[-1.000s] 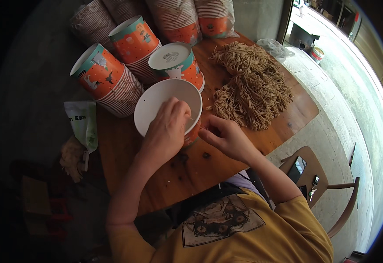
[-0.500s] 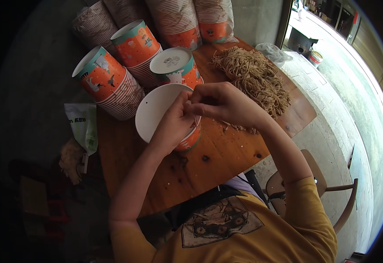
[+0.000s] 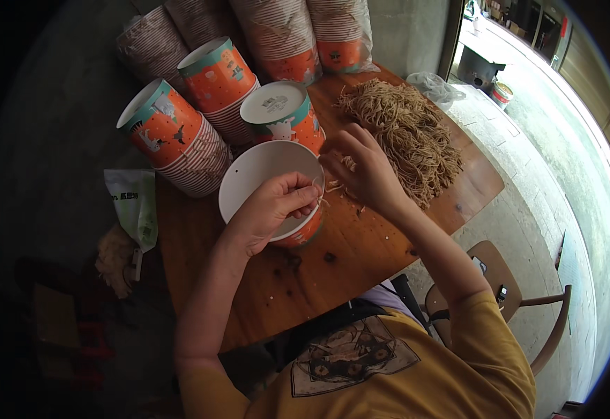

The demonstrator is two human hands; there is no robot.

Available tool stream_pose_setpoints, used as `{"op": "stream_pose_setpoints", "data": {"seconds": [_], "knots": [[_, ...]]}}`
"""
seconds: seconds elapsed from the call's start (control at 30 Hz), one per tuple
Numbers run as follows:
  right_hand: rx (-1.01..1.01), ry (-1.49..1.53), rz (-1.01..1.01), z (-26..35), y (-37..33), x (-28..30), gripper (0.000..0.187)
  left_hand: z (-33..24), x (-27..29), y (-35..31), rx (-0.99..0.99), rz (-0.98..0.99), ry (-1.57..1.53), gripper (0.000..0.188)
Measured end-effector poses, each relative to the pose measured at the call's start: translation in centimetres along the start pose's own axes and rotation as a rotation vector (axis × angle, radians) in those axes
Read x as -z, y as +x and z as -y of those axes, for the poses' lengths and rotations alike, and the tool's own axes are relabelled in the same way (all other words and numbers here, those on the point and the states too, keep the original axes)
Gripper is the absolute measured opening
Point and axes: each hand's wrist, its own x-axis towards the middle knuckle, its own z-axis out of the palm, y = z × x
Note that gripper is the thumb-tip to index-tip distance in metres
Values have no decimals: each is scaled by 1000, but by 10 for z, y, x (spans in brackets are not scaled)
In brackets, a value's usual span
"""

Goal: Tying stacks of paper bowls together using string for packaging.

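Note:
A white-lined paper bucket (image 3: 239, 183) with an orange printed outside stands in front of me, its mouth tilted toward me. One small dark hole shows in its far left wall. My left hand (image 3: 277, 202) is at its near right rim, thumb and fingers pinched on a thin pale string (image 3: 324, 202). To the right and slightly farther off is my right hand (image 3: 364, 167), with curled fingers and its thumb and index fingertips close together. What they hold, if anything, is too small to make out. Beyond it lies a heap of brown string (image 3: 406, 133).
Upside-down stacks of orange buckets (image 3: 211, 80) stand behind, with plastic-wrapped stacks (image 3: 277, 35) farther back. A clear plastic bag (image 3: 434, 87) lies at the wooden table's (image 3: 249, 300) far right. A green-white packet (image 3: 134, 206) hangs at its left. A chair (image 3: 490, 279) stands right.
My hands have parted: the right has moved right, away from the left, and the left has come slightly nearer me. A string now shows at the left fingertips.

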Motion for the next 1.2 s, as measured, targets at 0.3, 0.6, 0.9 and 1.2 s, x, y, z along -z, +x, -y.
{"op": "stream_pose_setpoints", "data": {"seconds": [0.3, 0.6, 0.9, 1.2], "knots": [[-514, 290, 173, 53, -40, 6, 17, -2, -2, 3, 10, -50, 43, 11], [-152, 30, 14, 66, -34, -9, 18, -10, 2, 6, 172, 31, -68, 16], [-220, 157, 46, 51, -35, 5, 14, -4, 8, 6, 154, 26, -31, 15], [-200, 82, 98, 36, -27, 7, 16, -9, 8, 8, 145, 81, -78, 11]]}}
